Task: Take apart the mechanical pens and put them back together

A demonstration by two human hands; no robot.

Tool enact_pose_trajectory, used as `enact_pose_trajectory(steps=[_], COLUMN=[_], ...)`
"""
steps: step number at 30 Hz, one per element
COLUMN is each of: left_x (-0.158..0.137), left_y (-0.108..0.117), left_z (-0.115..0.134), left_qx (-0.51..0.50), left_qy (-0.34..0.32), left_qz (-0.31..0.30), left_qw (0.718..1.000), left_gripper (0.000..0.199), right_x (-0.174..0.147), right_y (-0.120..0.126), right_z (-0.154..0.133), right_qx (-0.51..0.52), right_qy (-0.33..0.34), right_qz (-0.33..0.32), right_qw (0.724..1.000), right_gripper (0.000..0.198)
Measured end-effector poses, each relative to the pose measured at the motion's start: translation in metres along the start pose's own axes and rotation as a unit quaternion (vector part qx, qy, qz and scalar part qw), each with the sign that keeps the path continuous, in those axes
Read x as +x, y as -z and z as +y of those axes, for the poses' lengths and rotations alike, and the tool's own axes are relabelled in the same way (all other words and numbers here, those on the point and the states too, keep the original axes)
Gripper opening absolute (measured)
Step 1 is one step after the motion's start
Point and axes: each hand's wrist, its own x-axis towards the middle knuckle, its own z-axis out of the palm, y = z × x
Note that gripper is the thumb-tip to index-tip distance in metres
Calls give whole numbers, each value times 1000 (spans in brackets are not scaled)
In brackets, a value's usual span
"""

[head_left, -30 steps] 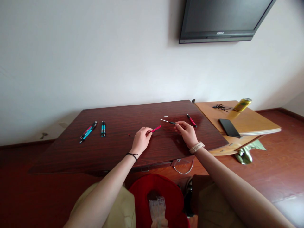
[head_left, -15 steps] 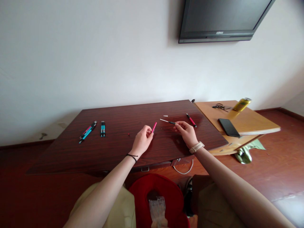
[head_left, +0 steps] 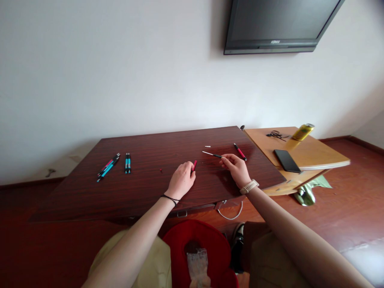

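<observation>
My left hand [head_left: 181,179] is closed around a pink pen barrel [head_left: 195,164], low over the dark wooden table [head_left: 144,196]; most of the barrel is hidden by the fingers. To its right, my right hand [head_left: 235,166] pinches the black grip end of a pen part with a thin white refill [head_left: 207,152] sticking out toward the left. Just beyond the right hand lies a pink and black pen [head_left: 240,152]. A small white piece [head_left: 207,146] rests behind the refill tip. Left of my left hand is a tiny red piece [head_left: 161,171].
Two blue pens [head_left: 128,163] lie side by side on the left, near a bunch of pink and blue pens [head_left: 108,167]. On the lighter side table [head_left: 324,154] are a phone [head_left: 287,161], a black cable [head_left: 276,135] and a yellow can [head_left: 303,132]. A television [head_left: 279,28] hangs above.
My left hand has lowered toward the table and turned, so less of the pink barrel shows. The right hand keeps its hold and has hardly moved.
</observation>
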Motion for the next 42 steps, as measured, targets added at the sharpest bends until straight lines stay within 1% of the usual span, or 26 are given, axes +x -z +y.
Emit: enact_pose_trajectory(steps=[6, 11, 22, 26, 33, 38, 40, 42], left_x=[-1, 0, 2, 3, 5, 6, 5, 5], left_y=[-2, -2, -1, -2, -9, -7, -5, -2], left_z=[4, 7, 12, 12, 10, 13, 13, 11], left_qx=[4, 4, -36, -49, -37, -43, -55, -66], left_qy=[-16, -35, -97, -108, -120, -114, -97, -62], left_qz=[-11, -19, -67, -76, -66, -52, -37, -6], left_qw=[1000, 999, 992, 990, 990, 991, 993, 996], left_gripper=[16, 15, 24, 26, 26, 28, 19, 8], right_x=[-1, -2, -3, -3, -2, -3, -4, -4], right_y=[2, 4, 3, 4, 3, 1, -1, -4], right_z=[1, 1, 1, 2, 3, 0, -2, -4], right_qx=[0, -15, -23, -23, -31, -48, -50, -50], right_qy=[-6, 3, 6, 10, 8, 14, 16, 17], right_qz=[6, 2, -3, -5, -10, -22, -28, -36], right_qw=[1000, 1000, 1000, 1000, 999, 998, 998, 998], right_gripper=[44, 43, 42, 40, 44, 44, 43, 42])
